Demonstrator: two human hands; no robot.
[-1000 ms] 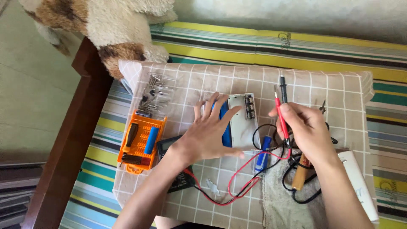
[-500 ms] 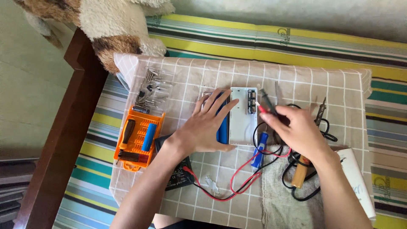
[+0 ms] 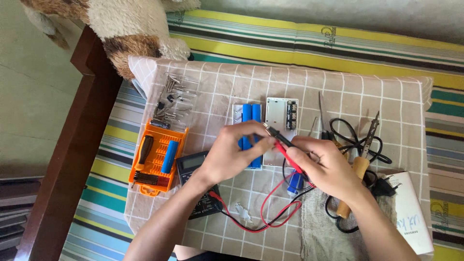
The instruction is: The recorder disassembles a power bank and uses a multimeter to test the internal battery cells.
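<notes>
Both hands have met over the cells (image 3: 251,126). Right hand (image 3: 325,166) grips red and black probes (image 3: 285,147); left hand (image 3: 232,152) pinches their tips. Beyond the fingers: case (image 3: 280,116). Risk: slipping tips could short the cells.

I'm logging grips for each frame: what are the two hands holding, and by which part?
The right hand grips a red and a black meter probe by their shafts. The left hand pinches the probe tips over the blue cylindrical battery cells.
</notes>
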